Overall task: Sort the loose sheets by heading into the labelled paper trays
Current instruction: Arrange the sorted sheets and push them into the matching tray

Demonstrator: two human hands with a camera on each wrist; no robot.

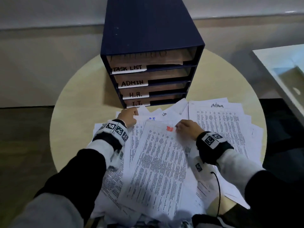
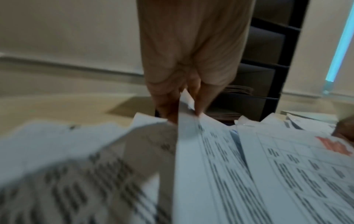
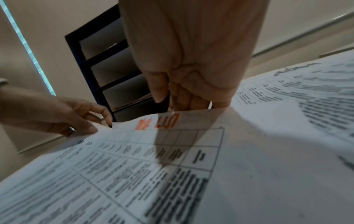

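A dark blue tray rack [image 1: 148, 38] stands at the back of the round table [image 1: 79, 104], its trays labelled TASK LIST, ADMIN, H.R. and I.T. Loose printed sheets lie spread in front of it. My right hand [image 1: 184, 128] pinches the far edge of the top sheet [image 1: 158, 162], beside its red heading [image 1: 170, 128]; the right wrist view shows the right hand [image 3: 184, 104] with fingers curled over that edge. My left hand [image 1: 130, 116] pinches the far corner of another sheet; its fingers [image 2: 168, 104] clamp the corner. A sheet headed "admin" [image 1: 220, 122] lies to the right.
A sheet with a blue heading [image 1: 152, 118] peeks out between my hands. A white surface [image 1: 279, 63] stands off the table to the right. A black cable [image 1: 218, 195] hangs from my right wrist over the papers. Bare tabletop shows either side of the rack.
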